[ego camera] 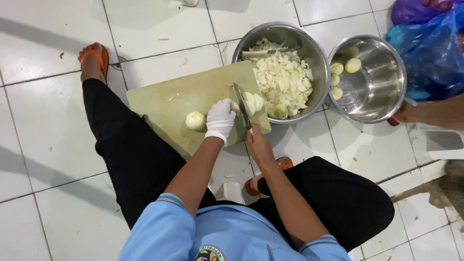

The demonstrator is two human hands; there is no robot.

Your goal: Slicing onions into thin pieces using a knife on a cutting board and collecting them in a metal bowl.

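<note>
From the head camera, you are squatting on the white tiled floor [159, 29] with a pale green cutting board [169, 99] laid flat between your knees. Your left hand [221, 118], in a white glove, is curled down over a peeled onion being sliced [251, 102] near the board's right corner, fingers pressing it in place. Your right hand [258, 145] is bare and closed around the handle of a knife [241, 107], whose blade stands across the onion just beside the gloved fingertips. One whole peeled onion [195, 121] waits on the board to the left of your gloved hand, touching nothing else. Just past the board's far right corner sits a large steel bowl [309, 48] heaped with chopped onion pieces [285, 79]; a second knife or similar tool rests across its far side, though it is too small to tell which. Beside it on the right, a second steel bowl [386, 92] holds only a few peeled onions [344, 70] against its far left wall, with most of its bottom bare. Judged from this, most of the cutting looks done: the chopped heap is large, and what is left is the onion under the blade, the one on the board and the handful in the second bowl. Blue plastic bags [430, 48] lie at the upper right, and another person's arm [435, 113] reaches in below them.
</note>
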